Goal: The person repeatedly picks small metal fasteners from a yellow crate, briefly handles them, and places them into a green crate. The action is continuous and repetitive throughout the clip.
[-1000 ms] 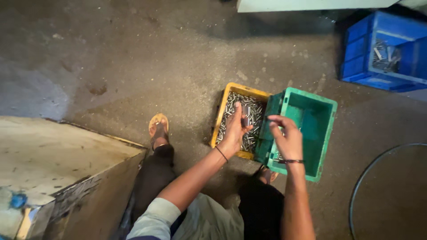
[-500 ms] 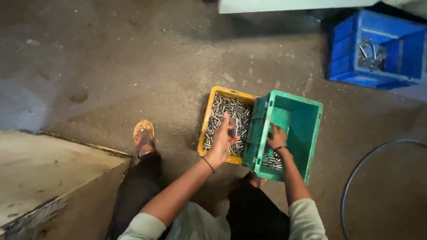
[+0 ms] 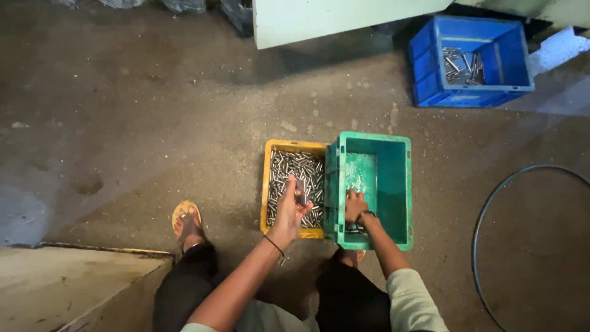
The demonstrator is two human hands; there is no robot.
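Note:
A yellow crate [image 3: 268,184] full of short metal pins stands on the floor, touching a taller green crate [image 3: 399,184] on its right. My left hand [image 3: 289,209] hovers over the yellow crate, fingers closed on a metal pin [image 3: 300,190]. My right hand [image 3: 354,205] reaches down inside the green crate, resting on a few pins at its near end; whether it grips any is hidden.
A blue crate [image 3: 430,61] with several metal parts sits at the far right. A pale machine panel [image 3: 332,18] lies beyond. A black hose [image 3: 485,209] curves on the right. My sandalled foot [image 3: 186,222] and a concrete block [image 3: 67,286] are on the left.
My right hand has dropped from the green crate's rim down into its near end. My left hand stays over the yellow crate. The view has shifted, showing more of the blue crate.

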